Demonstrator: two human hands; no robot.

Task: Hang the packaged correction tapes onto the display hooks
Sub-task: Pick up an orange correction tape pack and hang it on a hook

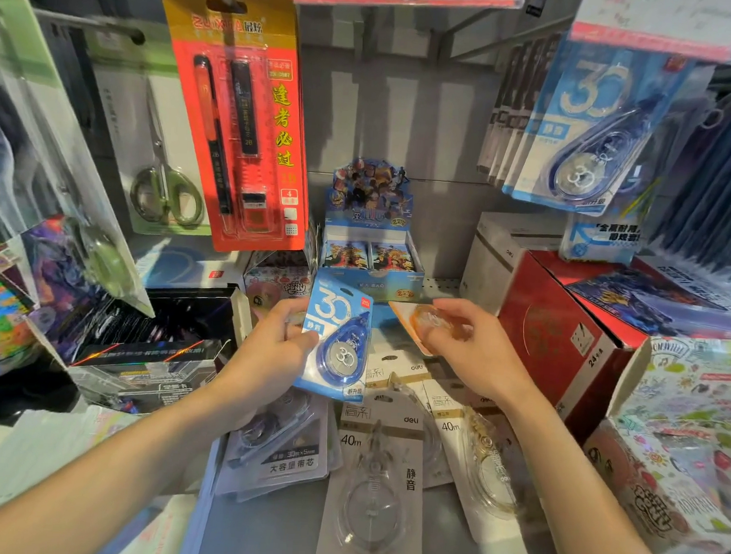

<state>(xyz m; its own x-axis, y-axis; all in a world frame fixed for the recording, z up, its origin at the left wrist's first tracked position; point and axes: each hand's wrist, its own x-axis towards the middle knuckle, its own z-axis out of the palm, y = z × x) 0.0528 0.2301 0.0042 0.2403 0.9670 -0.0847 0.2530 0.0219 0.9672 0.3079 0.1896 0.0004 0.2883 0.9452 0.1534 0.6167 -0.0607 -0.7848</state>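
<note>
Two hands (275, 352), two held packs (337, 343)

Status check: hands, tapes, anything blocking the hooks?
Left hand holds blue correction tape pack. Right hand holds orange pack. More packs loose on shelf. Matching blue packs hang upper right; no obstruction seen.

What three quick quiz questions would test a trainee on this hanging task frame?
1. True or false: the left hand holds a blue correction tape pack.
2. What colour is the pack in the right hand? A green, B orange, C black.
3. Where do matching blue packs already hang: upper left or upper right?

Key: 1 true; 2 B; 3 upper right.
</note>
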